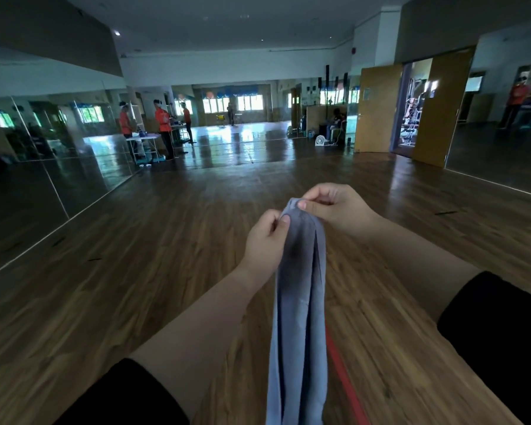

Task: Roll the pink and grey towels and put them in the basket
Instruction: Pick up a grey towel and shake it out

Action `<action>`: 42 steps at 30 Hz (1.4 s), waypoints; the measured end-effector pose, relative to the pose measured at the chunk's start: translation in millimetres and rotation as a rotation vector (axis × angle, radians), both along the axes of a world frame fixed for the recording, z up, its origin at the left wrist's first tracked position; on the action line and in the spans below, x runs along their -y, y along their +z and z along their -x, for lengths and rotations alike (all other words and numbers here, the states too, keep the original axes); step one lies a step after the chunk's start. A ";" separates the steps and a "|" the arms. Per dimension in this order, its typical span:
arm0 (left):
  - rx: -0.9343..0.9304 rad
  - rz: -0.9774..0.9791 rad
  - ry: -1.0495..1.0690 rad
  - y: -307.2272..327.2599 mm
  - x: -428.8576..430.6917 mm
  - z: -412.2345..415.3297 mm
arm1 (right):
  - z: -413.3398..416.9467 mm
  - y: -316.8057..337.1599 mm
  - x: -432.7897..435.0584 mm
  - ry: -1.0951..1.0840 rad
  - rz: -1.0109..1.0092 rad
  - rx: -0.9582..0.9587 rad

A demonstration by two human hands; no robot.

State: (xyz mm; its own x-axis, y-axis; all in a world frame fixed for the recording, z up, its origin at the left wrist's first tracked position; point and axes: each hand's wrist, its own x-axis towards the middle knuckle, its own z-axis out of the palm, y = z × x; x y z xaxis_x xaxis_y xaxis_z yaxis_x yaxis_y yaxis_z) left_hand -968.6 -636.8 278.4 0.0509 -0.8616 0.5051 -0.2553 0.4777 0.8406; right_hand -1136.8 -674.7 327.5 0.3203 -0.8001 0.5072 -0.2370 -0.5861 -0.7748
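Observation:
A grey towel point(299, 302) hangs lengthwise in folds in front of me, from chest height down past the bottom edge of the view. My left hand point(265, 240) pinches its top left corner between thumb and fingers. My right hand point(334, 207) pinches the top edge just to the right, fingers curled over the cloth. Both hands are held up close together over a wooden floor. No pink towel and no basket are in view.
A thin red strip point(344, 378) shows behind the towel near the bottom. Wooden floor point(135, 271) stretches ahead. Mirror walls point(59, 148) line the left and far side, reflecting people in orange shirts at a white table. Open wooden doors point(377, 108) stand at the right.

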 end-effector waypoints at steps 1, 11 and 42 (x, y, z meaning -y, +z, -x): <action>-0.025 -0.004 -0.002 3.0 -0.4 1.6 | -0.6 -1.3 0.0 -0.006 -0.006 0.015; 0.068 0.038 0.104 19.6 4.6 -1.2 | -1.2 -21.9 -14.8 0.050 -0.068 -0.041; 0.155 -0.094 -0.215 4.2 -10.5 -13.6 | 16.6 -5.7 -21.9 0.024 0.126 -0.338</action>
